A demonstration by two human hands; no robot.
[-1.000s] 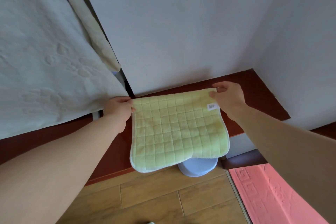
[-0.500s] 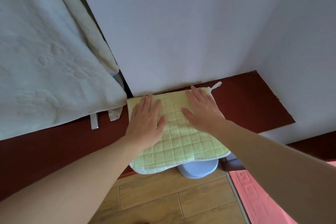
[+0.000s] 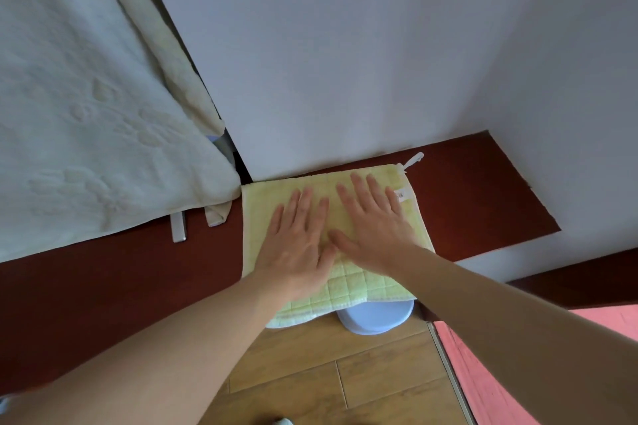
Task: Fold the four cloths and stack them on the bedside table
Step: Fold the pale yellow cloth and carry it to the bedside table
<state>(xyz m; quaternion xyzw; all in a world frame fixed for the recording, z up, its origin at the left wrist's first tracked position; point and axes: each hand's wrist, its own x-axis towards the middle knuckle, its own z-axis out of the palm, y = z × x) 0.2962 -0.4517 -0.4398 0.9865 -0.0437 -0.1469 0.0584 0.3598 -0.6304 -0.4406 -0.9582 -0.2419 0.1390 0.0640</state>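
Head cam: looking down along both forearms into a corner where two walls meet.
Cloth: the pale yellow-green quilted cloth (image 3: 362,290) lies flat on the dark red top of the bedside table (image 3: 483,197). Its back edge is right up against the white wall (image 3: 345,45), and its near edge droops over the table's front.
Layers: looks like more than one at the near edge, honestly can't count them.
Left hand: the left hand (image 3: 297,238) is palm down with straight, slightly spread fingers, pressing the middle-left of the cloth. It's not gripping anything.
Right hand: the right hand (image 3: 373,228) is the same deal, flat on the right half with fingers pointing at the wall. Its thumb reaches toward the left hand; touching or just beside, can't tell.
Tag: a small white label (image 3: 402,195) sits at the cloth's right edge, just beside the right hand's little finger. The print is too small to read.
Loop: a white hanging loop (image 3: 412,160) sticks out from the far right corner onto the table.
Bedding: big cream textured bedding (image 3: 86,114) drapes over the table's left part, one corner just beside the cloth's far left corner.
Metal strip: a silver strip (image 3: 177,226) pokes out from under the bedding.
Below: a round light-blue thing (image 3: 376,317) sits partly under the cloth's overhang, no idea what it is.
Floor: wood planks (image 3: 310,373), with a pink mat (image 3: 483,373) at lower right.
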